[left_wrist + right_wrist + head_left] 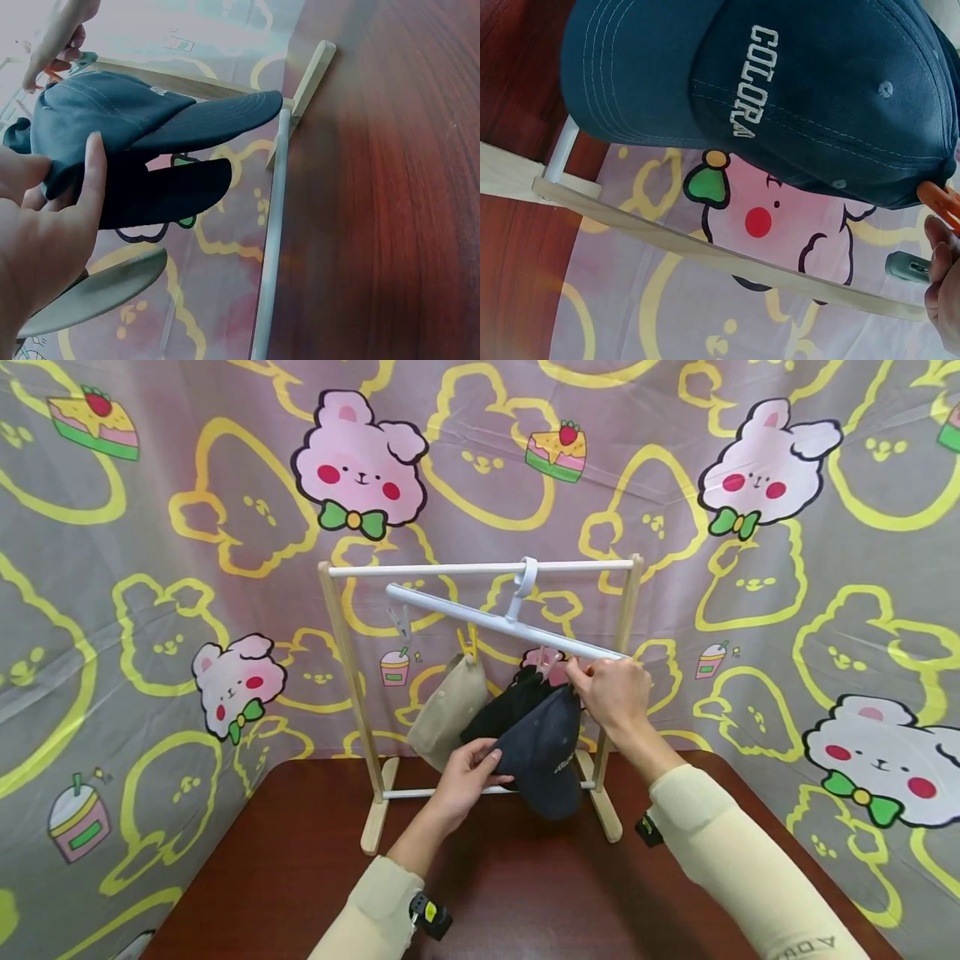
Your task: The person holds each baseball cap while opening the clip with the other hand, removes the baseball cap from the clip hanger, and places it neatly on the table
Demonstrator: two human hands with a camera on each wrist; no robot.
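Note:
A navy baseball cap (542,752) with white lettering hangs below the right end of a white hanger (457,610), which tilts down to the right. My left hand (465,777) pinches the cap's near left edge between thumb and fingers. At the cap's upper edge, my right hand (615,693) pinches an orange clip (939,204); the clip's tip meets the fabric. A grey-green clip (909,266) shows beside those fingers. Behind the navy cap hang a black cap (495,706), by a pink clip (546,664), and a beige cap (448,706), by a yellow clip (468,645).
The hanger's hook (528,575) loops over the top bar (427,570) of a wooden rack (348,668). A whitish clip (400,622) dangles at the hanger's left end. The rack stands on a dark red table (300,877) before a patterned curtain (465,410).

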